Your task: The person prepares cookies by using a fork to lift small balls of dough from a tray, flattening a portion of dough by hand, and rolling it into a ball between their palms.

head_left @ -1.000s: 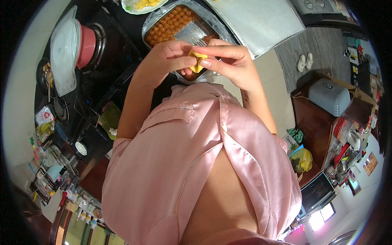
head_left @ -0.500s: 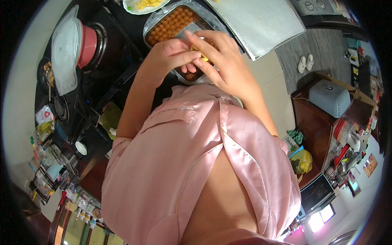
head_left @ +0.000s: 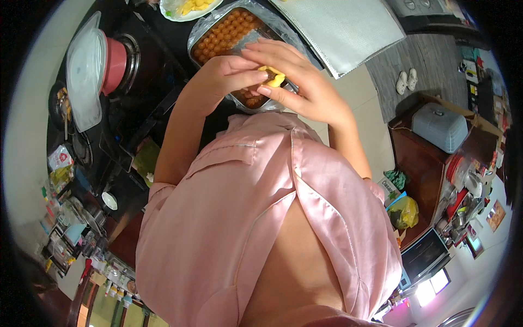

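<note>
A small yellow piece of dough point(head_left: 273, 77) sits between both of my hands, above a foil-lined tray point(head_left: 202, 28) filled with several orange-brown balls. My left hand point(head_left: 229, 73) curls around the piece from the left, fingers pinching it. My right hand point(head_left: 297, 82) covers it from the right with the thumb and fingertips pressed on it. Both hands hover just above the tray's near end. My pink satin shirt fills the lower picture and hides the counter edge below the tray.
A white plate with yellow pieces point(head_left: 188, 7) lies beyond the tray. A clear lid over a pink pot point(head_left: 90, 68) stands on the dark stove at left. A silver foil-like sheet point(head_left: 343, 30) lies right of the tray. A brown cabinet with a grey box point(head_left: 440, 128) stands at far right.
My hands stayed over the tray's near end, working the yellow piece. My right hand closed over it half a second ago and has now opened enough for it to show again.
</note>
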The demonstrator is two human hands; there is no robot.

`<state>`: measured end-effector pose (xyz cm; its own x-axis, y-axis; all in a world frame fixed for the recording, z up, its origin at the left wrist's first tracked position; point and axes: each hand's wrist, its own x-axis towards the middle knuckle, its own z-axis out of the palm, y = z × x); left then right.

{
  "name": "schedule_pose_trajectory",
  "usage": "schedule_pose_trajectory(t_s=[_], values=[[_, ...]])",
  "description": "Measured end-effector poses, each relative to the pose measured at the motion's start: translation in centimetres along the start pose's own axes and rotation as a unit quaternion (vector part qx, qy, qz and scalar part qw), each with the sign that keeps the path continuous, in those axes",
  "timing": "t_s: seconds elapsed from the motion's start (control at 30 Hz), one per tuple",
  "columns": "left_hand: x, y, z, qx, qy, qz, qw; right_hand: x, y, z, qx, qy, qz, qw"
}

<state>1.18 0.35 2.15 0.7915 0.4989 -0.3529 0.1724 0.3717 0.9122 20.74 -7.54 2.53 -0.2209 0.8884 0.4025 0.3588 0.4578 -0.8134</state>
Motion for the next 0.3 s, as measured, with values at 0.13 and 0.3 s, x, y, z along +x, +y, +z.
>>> schedule_pose_trajectory(t_s=[0.13, 0.3], values=[[0.4, -0.3, 0.8, -0.044, -0.012, -0.002, 0.999, -0.1, -0.6, -0.5, -0.08, -0.055, 0.03, 0.995], [0.3, -0.6, 1.4, 0.023, 0.047, -0.011, 0.999, -0.2, -1.0, 0.2, -0.25, -0.071, 0.094, 0.961]])
